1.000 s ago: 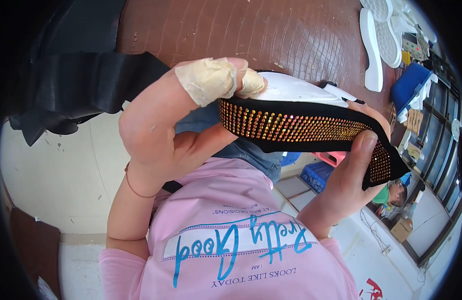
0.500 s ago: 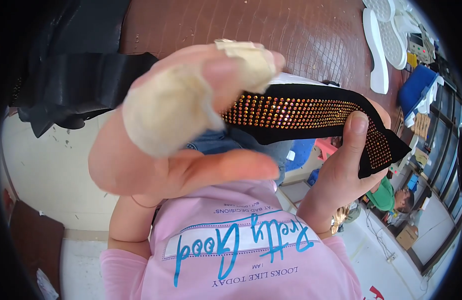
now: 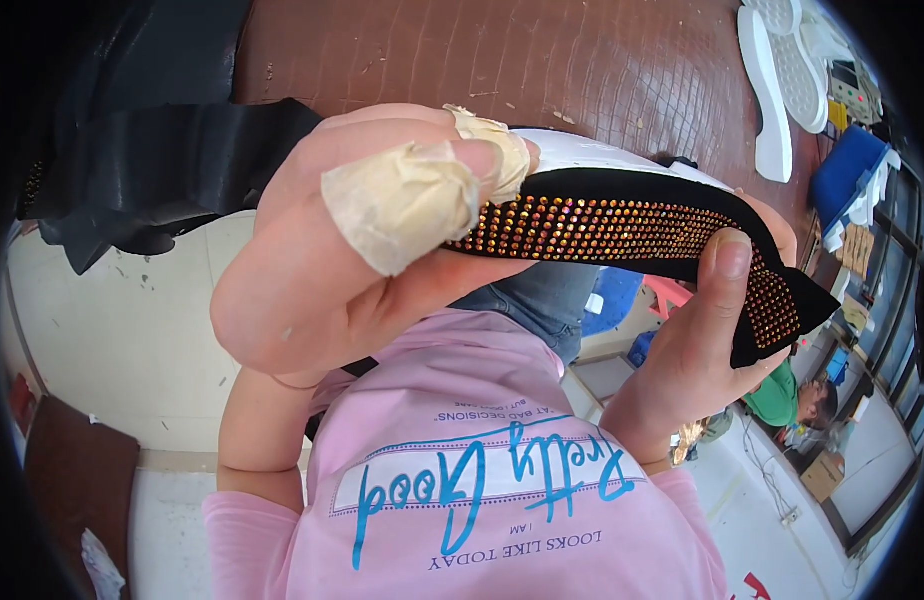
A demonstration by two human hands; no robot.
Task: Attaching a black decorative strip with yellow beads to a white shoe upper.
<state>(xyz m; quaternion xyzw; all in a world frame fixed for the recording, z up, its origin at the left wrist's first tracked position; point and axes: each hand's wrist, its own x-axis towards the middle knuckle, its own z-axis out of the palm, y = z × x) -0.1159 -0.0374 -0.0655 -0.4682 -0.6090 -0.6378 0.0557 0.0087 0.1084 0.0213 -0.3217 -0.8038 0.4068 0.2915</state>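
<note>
A black fabric strap [image 3: 602,228] with rows of orange-gold rhinestones is stretched between my hands, its surface curving and its right end cut to a point. My left hand [image 3: 342,230], with beige tape wrapped around two fingers, closes on the strap's left end; the fingers are over it and the thumb passes beneath. At the right end my right hand [image 3: 697,320] grips it, thumb pressed on the rhinestones and fingers behind. A white piece [image 3: 582,152] shows along the strap's far edge; I cannot tell whether the two are joined.
Beyond my hands lies a brown crocodile-textured tabletop [image 3: 462,50]. Black sheet material [image 3: 162,150] is heaped at the left. White shoe soles [image 3: 767,90] lie at the far right, near a blue bin [image 3: 850,180]. A person in green [image 3: 777,395] is at the right.
My left hand's fingers have closed onto the strap, and its thumb has tucked underneath. The strap and my right hand have shifted slightly right.
</note>
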